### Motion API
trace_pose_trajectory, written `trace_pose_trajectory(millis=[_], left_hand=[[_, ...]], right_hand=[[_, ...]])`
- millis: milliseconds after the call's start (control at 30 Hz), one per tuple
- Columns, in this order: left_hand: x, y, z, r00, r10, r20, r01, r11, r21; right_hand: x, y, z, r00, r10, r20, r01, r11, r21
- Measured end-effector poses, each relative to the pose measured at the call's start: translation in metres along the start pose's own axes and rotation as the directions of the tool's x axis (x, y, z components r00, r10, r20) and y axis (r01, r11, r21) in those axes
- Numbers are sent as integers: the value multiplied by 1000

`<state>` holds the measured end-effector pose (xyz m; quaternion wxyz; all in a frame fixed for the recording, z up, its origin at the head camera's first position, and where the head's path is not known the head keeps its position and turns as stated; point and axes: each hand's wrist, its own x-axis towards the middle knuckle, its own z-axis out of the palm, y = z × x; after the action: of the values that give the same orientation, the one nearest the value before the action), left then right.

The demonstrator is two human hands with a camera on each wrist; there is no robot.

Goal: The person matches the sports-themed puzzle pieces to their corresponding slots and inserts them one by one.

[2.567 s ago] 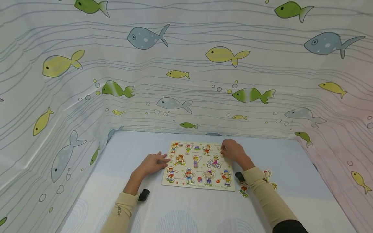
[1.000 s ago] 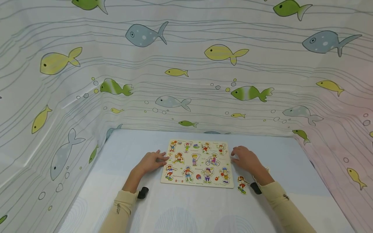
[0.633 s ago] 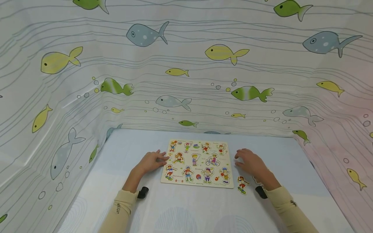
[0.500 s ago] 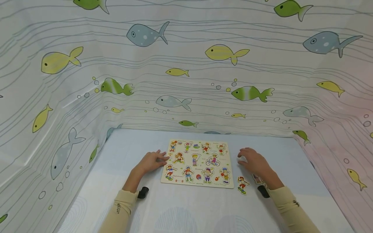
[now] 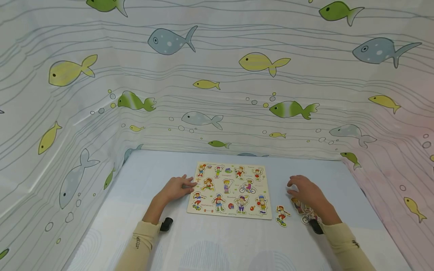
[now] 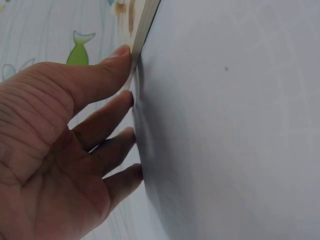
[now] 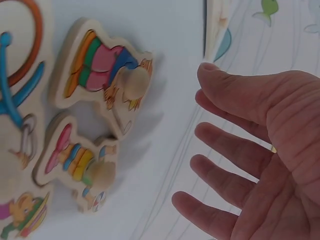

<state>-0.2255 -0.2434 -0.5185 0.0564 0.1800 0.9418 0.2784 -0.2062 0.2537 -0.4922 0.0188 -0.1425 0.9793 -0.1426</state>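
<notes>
A wooden peg puzzle board (image 5: 218, 188) with colourful sports figures lies on the table. At its left edge is my left hand (image 5: 177, 188). The left wrist view shows that hand's thumb against the board's side, the fingertips resting on the table with fingers extended. To the right of the board, my right hand (image 5: 306, 192) hovers over loose puzzle pieces, fingers spread and holding nothing. The right wrist view shows a golfer piece (image 7: 102, 65), a smaller figure piece (image 7: 82, 162) and part of a bicycle piece (image 7: 22, 110), each with a round knob.
A loose skateboarder piece (image 5: 282, 216) lies just off the board's lower right corner. The table (image 5: 190, 241) has a pale blue-and-white cover. Fish-patterned curtain (image 5: 234, 101) surrounds its back and sides. A dark camera sits on each wrist.
My right hand has left the board's upper right corner and moved right, uncovering the bicycle piece and its neighbour. My left hand has stayed at the board's left edge.
</notes>
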Motion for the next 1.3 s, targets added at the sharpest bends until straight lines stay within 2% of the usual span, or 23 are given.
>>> trace_pose_trajectory(millis=[233, 433, 633, 767, 1100, 1300], left_hand=[[0, 0, 0, 1000, -16, -2, 16, 1000, -15], [-1, 0, 0, 1000, -24, 1, 24, 999, -23], [-2, 0, -1, 1000, -16, -1, 16, 1000, -19], [-2, -1, 0, 1000, -12, -1, 12, 1000, -17], [-1, -2, 2, 1000, -12, -2, 12, 1000, -17], [0, -1, 1, 1000, -8, -2, 8, 1000, -13]], right_hand=[[-17, 7, -6, 1000, 7, 17, -7, 998, 56], [-27, 15, -6, 998, 6, 66, -14, 994, 111], [-32, 22, -2, 992, -36, 117, 24, 994, 109], [-35, 23, -1, 991, -64, 115, 51, 992, 113], [-38, 20, -1, 993, -41, 110, 27, 992, 123], [-38, 22, 1, 993, -54, 101, 42, 993, 115]])
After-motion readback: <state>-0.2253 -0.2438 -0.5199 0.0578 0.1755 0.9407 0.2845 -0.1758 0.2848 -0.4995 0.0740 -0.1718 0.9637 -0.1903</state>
